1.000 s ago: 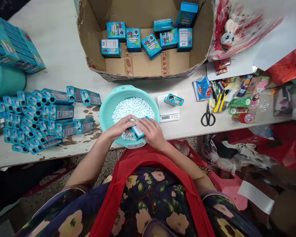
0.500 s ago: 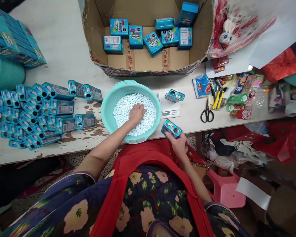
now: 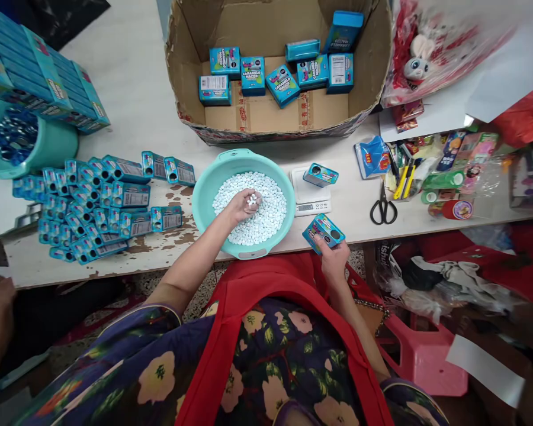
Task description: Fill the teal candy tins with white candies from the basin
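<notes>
My left hand [image 3: 245, 205] is curled palm-up around a few small white candies, just above the pile of white candies [image 3: 266, 219] in a turquoise basin [image 3: 199, 201]. At the table's front edge my right hand [image 3: 335, 255] grips a blue candy tin [image 3: 322, 234], whose end with a round dark opening faces up. Another blue tin [image 3: 321, 175] lies on the white digital scale [image 3: 313, 206], right of the basin. To the left, several blue tins [image 3: 135, 195] stand in a cluster, many with round dark openings in their tops.
Behind the basin a cardboard box [image 3: 275, 135] holds several blue tins. Scissors [image 3: 383, 207], a yellow cutter [image 3: 404, 179] and small packages lie to the right. A turquoise tub [image 3: 62, 145] with shiny blue pieces stands left, beside stacked tins [image 3: 48, 83]. Another person's arm [image 3: 0, 322] shows at lower left.
My left hand has turned up out of the candy pile and now shows candies in its fingers. My right hand still holds the tin. The view has shifted left.
</notes>
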Tool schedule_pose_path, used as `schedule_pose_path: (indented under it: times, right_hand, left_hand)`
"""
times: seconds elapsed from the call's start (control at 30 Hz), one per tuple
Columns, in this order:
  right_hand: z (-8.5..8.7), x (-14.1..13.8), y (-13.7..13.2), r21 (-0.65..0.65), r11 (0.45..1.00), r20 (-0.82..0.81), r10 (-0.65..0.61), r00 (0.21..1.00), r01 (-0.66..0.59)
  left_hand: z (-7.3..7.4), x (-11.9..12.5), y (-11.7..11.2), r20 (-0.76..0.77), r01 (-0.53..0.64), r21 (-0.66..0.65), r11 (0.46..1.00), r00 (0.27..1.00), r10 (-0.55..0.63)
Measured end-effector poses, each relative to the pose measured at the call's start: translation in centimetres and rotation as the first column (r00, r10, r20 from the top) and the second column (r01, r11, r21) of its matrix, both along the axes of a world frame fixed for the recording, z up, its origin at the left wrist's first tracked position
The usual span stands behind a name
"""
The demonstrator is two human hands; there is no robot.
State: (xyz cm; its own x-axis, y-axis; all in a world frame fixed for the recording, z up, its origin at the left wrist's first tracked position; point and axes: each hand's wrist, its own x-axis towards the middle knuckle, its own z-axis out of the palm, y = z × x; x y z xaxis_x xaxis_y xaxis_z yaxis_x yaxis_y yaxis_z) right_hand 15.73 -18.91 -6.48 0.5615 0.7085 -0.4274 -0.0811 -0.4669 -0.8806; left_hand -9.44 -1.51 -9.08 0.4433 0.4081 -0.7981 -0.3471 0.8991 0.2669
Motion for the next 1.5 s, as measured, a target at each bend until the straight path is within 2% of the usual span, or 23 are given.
schedule_pose_path:
  times: [0.07, 0.13, 0.2, 0.23, 0.27, 0.3, 0.33, 0.37, 0.43, 0.47, 0.5, 0.53, 0.57, 0.63, 0.7, 0.8, 1.03, 1.23, 1.37, 1.5]
  right_hand:
    - [0.0, 0.1, 0.1, -0.004, 1.000, -0.003, -0.004, 1.000, 0.004]
    - [0.1, 0.4, 0.2, -0.006, 1.000, 0.003, -0.009, 1.000, 0.009]
    - [0.1, 0.7, 0.4, -0.005, 1.000, 0.024, -0.013, 1.000, 0.014]
    - [0.1, 0.9, 0.4, -0.005, 1.000, 0.036, -0.016, 0.999, 0.016]
    - [0.1, 1.1, 0.5, -0.006, 1.000, 0.044, -0.020, 0.999, 0.020]
    - [0.1, 1.4, 0.5, -0.007, 1.000, 0.050, -0.025, 0.998, 0.025]
    - [0.0, 1.6, 0.6, -0.010, 0.999, 0.052, -0.033, 0.998, 0.034]
    - [0.0, 1.8, 0.6, -0.012, 0.999, 0.051, -0.044, 0.998, 0.045]
    - [0.0, 2.2, 0.7, -0.010, 0.998, 0.041, -0.065, 0.997, 0.066]
    - [0.1, 2.3, 0.7, -0.008, 0.997, 0.035, -0.074, 0.997, 0.074]
    - [0.1, 2.5, 0.6, -0.006, 0.997, 0.029, -0.082, 0.996, 0.082]
    - [0.1, 2.7, 0.6, -0.004, 0.996, 0.020, -0.091, 0.996, 0.091]
    - [0.0, 2.9, 0.5, -0.003, 0.995, 0.009, -0.103, 0.995, 0.103]
    - [-0.2, 3.3, 0.2, 0.006, 0.991, -0.022, -0.132, 0.991, 0.132]
    - [-0.7, 3.7, -0.1, 0.018, 0.987, -0.048, -0.161, 0.986, 0.162]
    - [-1.4, 4.2, -0.6, 0.028, 0.983, -0.052, -0.182, 0.982, 0.184]
    - [-1.8, 4.3, -0.5, 0.042, 0.980, -0.088, -0.191, 0.978, 0.196]
    - [-1.1, 3.9, 0.2, 0.047, 0.986, -0.040, -0.160, 0.986, 0.162]
    - [-0.6, 3.8, 0.5, 0.038, 0.987, -0.011, -0.154, 0.988, 0.155]
    - [-1.0, 3.7, 0.3, 0.039, 0.986, -0.032, -0.162, 0.986, 0.163]
  left_hand:
    - [0.3, 0.7, 0.0, -0.021, -0.031, 0.038, 0.999, 0.999, 0.032]
    - [0.9, 1.3, 0.1, -0.121, -0.008, 0.092, 0.996, 0.992, 0.019]
    - [1.8, 2.0, 0.5, -0.259, 0.116, 0.165, 0.979, 0.963, -0.070]
    - [2.4, 2.5, 0.9, -0.324, 0.211, 0.218, 0.953, 0.936, -0.134]
    - [3.1, 3.2, 1.4, -0.390, 0.326, 0.281, 0.903, 0.898, -0.203]
    - [3.9, 4.0, 2.0, -0.466, 0.449, 0.348, 0.823, 0.845, -0.264]
    - [4.7, 5.0, 2.7, -0.551, 0.572, 0.409, 0.711, 0.776, -0.307]
    - [5.5, 6.2, 3.6, -0.646, 0.688, 0.453, 0.567, 0.691, -0.324]
    - [6.7, 9.0, 5.3, -0.821, 0.857, 0.459, 0.235, 0.510, -0.255]
    - [7.1, 10.4, 6.1, -0.884, 0.903, 0.419, 0.089, 0.429, -0.188]
    - [7.2, 11.8, 6.8, -0.927, 0.932, 0.362, -0.025, 0.357, -0.119]
    - [7.3, 13.0, 7.4, -0.954, 0.949, 0.298, -0.108, 0.293, -0.061]
    - [7.1, 14.1, 7.8, -0.972, 0.958, 0.235, -0.167, 0.236, -0.017]
    - [6.8, 15.4, 8.2, -0.988, 0.960, 0.131, -0.247, 0.146, 0.041]
    - [6.4, 15.9, 8.3, -0.992, 0.951, 0.062, -0.303, 0.092, 0.085]
    - [6.4, 15.8, 8.2, -0.989, 0.939, 0.031, -0.344, 0.078, 0.124]
    - [7.2, 15.5, 8.3, -0.988, 0.937, 0.058, -0.344, 0.102, 0.112]
    - [6.8, 15.5, 8.5, -0.987, 0.908, 0.098, -0.408, 0.142, 0.079]
    - [6.6, 15.6, 8.4, -0.982, 0.909, 0.098, -0.404, 0.155, 0.111]
    - [6.9, 15.9, 8.5, -0.985, 0.914, 0.092, -0.395, 0.141, 0.097]
